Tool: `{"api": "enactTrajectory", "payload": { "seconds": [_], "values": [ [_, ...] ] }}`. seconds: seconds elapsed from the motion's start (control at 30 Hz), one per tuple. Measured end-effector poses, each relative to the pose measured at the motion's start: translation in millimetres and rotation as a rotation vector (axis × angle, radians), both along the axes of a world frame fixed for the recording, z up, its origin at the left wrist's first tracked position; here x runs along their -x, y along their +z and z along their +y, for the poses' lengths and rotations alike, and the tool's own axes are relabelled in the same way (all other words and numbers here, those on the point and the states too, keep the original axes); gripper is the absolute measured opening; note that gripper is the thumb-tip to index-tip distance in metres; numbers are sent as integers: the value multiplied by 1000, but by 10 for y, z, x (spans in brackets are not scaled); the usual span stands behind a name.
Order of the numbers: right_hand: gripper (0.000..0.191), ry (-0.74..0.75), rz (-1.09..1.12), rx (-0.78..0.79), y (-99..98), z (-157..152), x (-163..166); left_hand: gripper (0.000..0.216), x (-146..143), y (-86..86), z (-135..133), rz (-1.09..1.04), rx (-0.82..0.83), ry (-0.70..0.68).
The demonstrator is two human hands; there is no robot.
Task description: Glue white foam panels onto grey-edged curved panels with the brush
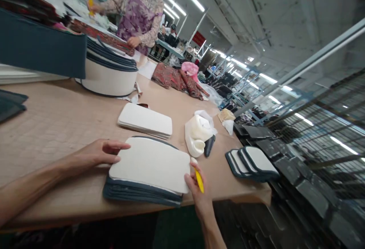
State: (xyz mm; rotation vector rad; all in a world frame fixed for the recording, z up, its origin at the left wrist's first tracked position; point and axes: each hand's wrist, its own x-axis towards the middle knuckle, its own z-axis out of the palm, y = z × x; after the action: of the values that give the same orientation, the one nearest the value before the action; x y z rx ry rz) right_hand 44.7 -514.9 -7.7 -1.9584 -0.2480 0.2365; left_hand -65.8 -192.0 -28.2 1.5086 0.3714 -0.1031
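A white rounded panel [151,163] lies over a stack of dark-blue edged pieces [142,192] at the table's front edge. My left hand [99,153] grips the panel's left edge, thumb and fingertips at its side. At the opposite edge, my right hand [199,184] has its thumb on the panel. That hand also holds a slim yellow tool [199,180], whose kind I cannot make out. Beyond the stack is a pile of similar white panels [145,119]. A white plastic jug [196,133], apparently cut open, rests on its side to the right.
Several blue-edged white pieces [259,159] are stacked at the table's right end. Curved blue-edged pieces [111,74] stand back left, near patterned cloth [176,78]. Across the table [71,116] a person [139,17] holds something yellow. Dark panels [302,188] lie beyond the right edge.
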Motion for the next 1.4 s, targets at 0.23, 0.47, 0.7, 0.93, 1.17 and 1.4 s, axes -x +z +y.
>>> {"api": "enactTrajectory", "payload": {
  "seconds": [0.23,0.47,0.7,0.93,1.17,1.4],
  "values": [
    [53,49,-5,18,-25,-1,-26,79,-45,-29,-109,69,13,158],
    [44,57,-19,25,39,-20,-33,82,-42,37,-86,141,35,122],
    [46,118,-1,9,129,28,-23,81,-53,66,56,237,-18,2],
    [41,148,-15,70,197,53,-31,73,-60,85,53,251,-60,24],
    [44,202,-52,123,139,27,-59,74,-49,27,30,152,-13,36],
    [49,76,-78,116,-65,-18,-6,53,45,-95,4,-39,71,-58]
  ]
}}
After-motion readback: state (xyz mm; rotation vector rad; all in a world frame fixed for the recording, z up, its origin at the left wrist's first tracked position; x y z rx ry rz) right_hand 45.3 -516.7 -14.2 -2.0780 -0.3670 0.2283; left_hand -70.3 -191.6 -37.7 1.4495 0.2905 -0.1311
